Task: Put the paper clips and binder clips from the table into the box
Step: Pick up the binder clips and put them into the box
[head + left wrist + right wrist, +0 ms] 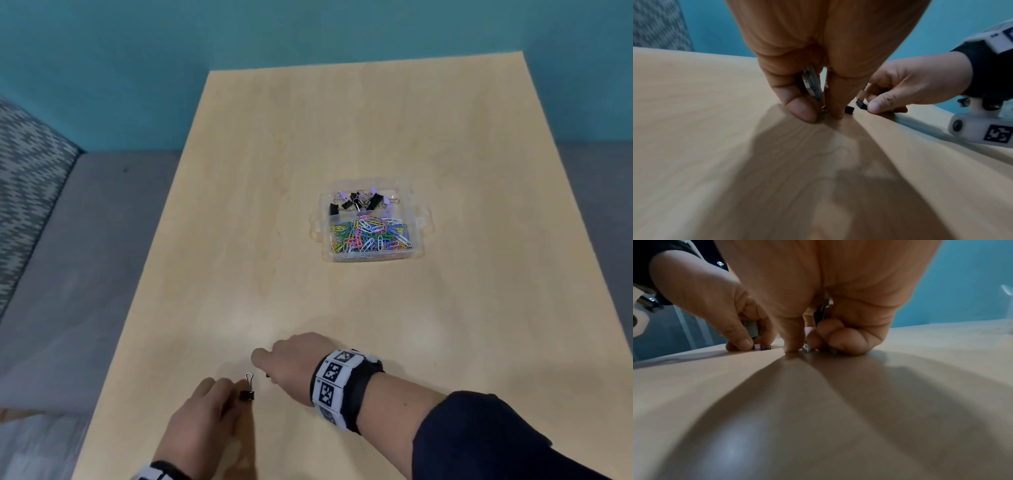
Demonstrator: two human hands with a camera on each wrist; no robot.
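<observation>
Binder clip (247,395) at left hand (202,421) fingertips (228,387).

Pale wood-grain table (342,137), teal wall (137,51) — multicoloured paper clips (370,234), black binder clip (247,395).

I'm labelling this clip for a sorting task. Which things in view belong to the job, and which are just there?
Part of the job:
- black binder clip at the left hand
- right hand
- clear box holding binder clips and coloured paper clips

Just there:
- wooden table
- marker wristband
- patterned cushion
</observation>
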